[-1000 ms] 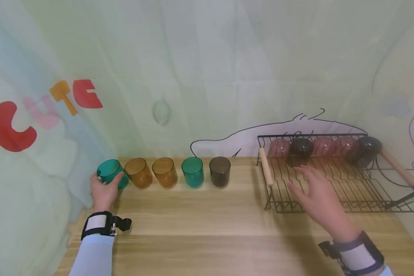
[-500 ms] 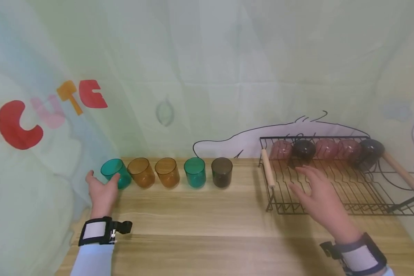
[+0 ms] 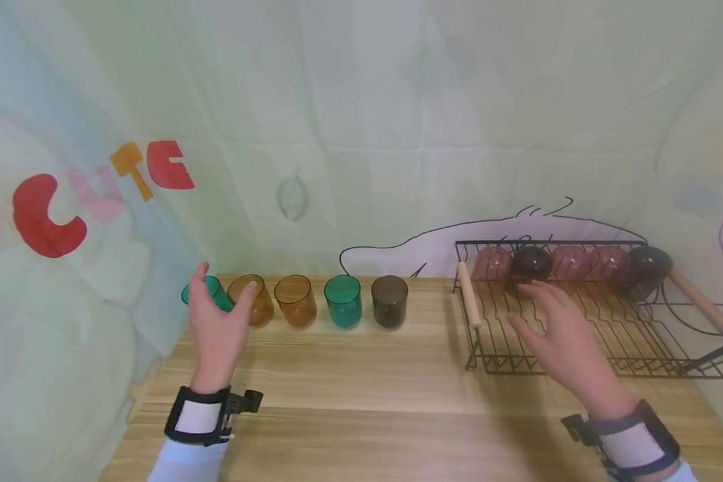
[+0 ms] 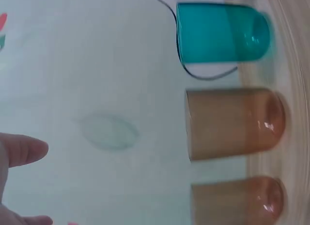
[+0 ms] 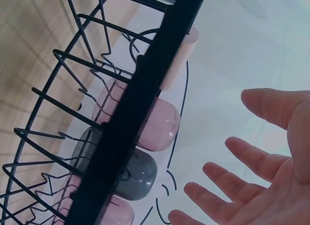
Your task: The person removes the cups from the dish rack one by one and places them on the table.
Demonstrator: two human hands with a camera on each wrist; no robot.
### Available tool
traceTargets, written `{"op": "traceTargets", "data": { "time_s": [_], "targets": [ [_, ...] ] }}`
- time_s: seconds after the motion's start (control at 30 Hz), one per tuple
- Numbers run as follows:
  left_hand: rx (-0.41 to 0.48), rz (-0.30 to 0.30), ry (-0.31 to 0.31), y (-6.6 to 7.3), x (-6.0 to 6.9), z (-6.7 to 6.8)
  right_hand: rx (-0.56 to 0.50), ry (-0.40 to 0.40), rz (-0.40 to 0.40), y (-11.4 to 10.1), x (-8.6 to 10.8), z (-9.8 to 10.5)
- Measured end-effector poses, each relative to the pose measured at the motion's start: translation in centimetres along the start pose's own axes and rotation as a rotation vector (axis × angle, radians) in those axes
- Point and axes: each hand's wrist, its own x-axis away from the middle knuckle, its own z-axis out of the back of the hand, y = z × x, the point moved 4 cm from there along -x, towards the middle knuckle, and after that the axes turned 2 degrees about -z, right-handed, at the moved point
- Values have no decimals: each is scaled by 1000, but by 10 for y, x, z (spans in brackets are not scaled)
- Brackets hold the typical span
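Observation:
Five-fingered and empty, my left hand (image 3: pixel 217 335) hovers with fingers and thumb spread in front of the leftmost teal cup (image 3: pixel 219 294), partly hiding it and the amber cup (image 3: pixel 260 309) beside it. A second amber cup (image 3: pixel 295 304), another teal cup (image 3: pixel 343 304) and a dark smoky cup (image 3: pixel 389 304) continue the upright row on the table. My right hand (image 3: pixel 569 355), fingers loosely extended and holding nothing, hovers over the front of a black wire rack (image 3: pixel 488 369). Upside-down cups line the rack's back, among them a pink cup (image 3: pixel 492 262) and a dark cup (image 3: pixel 531 262).
The rack has wooden handles, one at its left side (image 3: pixel 468 294) and one at its right (image 3: pixel 701 298). A printed cloth (image 3: pixel 367 167) hangs behind and to the left. Bare wooden table (image 3: pixel 361 388) lies in front of the cup row.
My left hand has let go of the leftmost teal cup, leaving it standing at the row's end, and has lifted and shifted right. The right hand stays nearly still.

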Motion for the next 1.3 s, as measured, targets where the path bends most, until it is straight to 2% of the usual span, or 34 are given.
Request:
{"op": "traceTargets", "data": {
  "time_s": [0.33,0.63,0.77,0.97,1.17,1.3],
  "targets": [
    [-85,-233,-153,45,34,-45,22,6,7,-3,0,5],
    [-127,-361,-345,70,75,-89,41,-29,33,-5,-2,3],
    [-133,-404,-428,74,91,-109,54,-38,48,-5,-6,1],
    [-175,-409,-573,74,112,-135,90,-63,80,0,-21,-5],
    [-260,-421,-707,69,129,-151,136,-66,121,8,-45,-13],
    [-316,-423,-782,65,136,-156,180,-81,133,10,-59,-16]
  ]
}}
